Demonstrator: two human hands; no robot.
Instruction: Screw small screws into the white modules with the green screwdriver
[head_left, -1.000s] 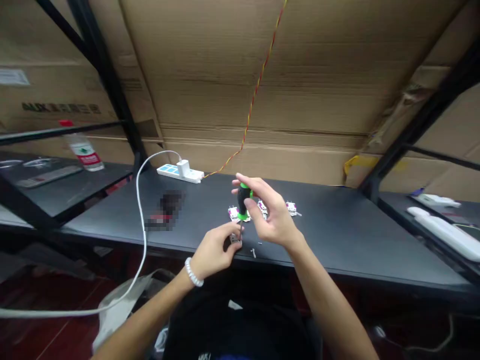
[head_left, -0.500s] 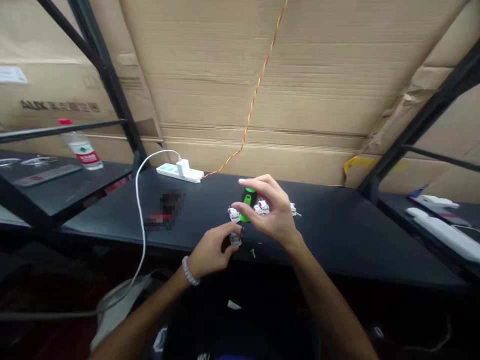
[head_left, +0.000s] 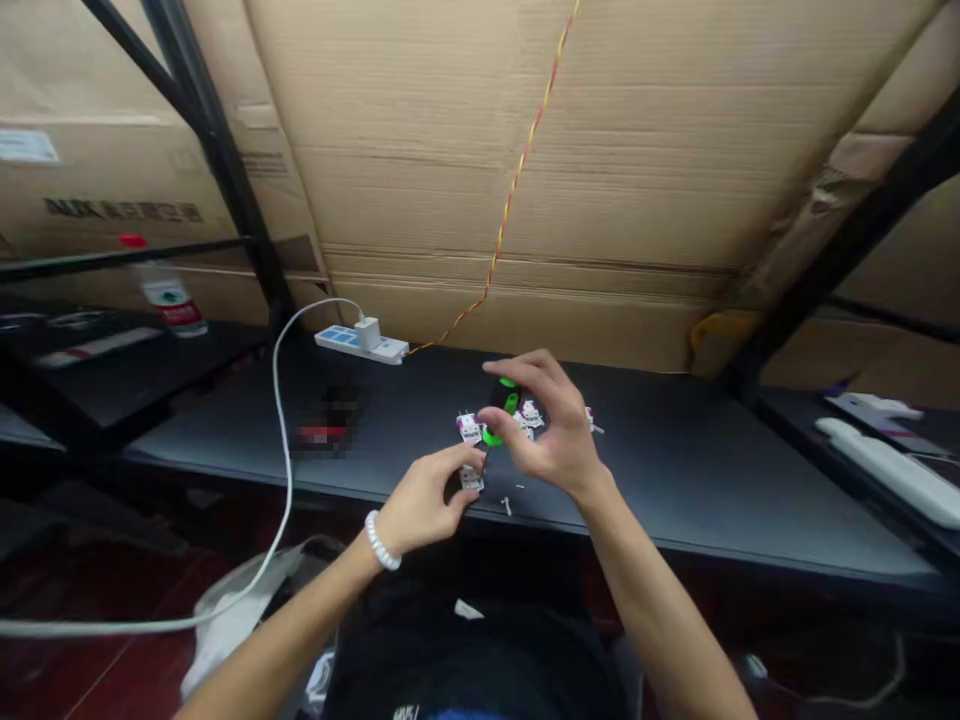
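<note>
My right hand [head_left: 551, 430] is closed round the black and green handle of a screwdriver [head_left: 512, 402], fingers over its top and thumb at its side. The thin shaft slants down to a small white part [head_left: 471, 478] at the table's front edge. Thumb and fingers of my left hand [head_left: 431, 505] pinch that white part and hold it low. Just beyond it sits a white and purple piece [head_left: 469, 427]. More such pieces [head_left: 531, 413] lie behind the screwdriver, partly hidden by my right hand. The exact contact of the tip is too small to make out.
Tiny white bits [head_left: 506, 506] lie near the front edge of the black table [head_left: 675, 470]. A white power strip [head_left: 382, 348] with a plugged-in charger stands at the back left, its white cable [head_left: 281, 420] hanging over the edge. Black metal frames [head_left: 247, 220] rise at both sides.
The screwdriver handle leans more to the right at its top, and my right hand has shifted slightly right with it. My left hand and the white part stay in place.
</note>
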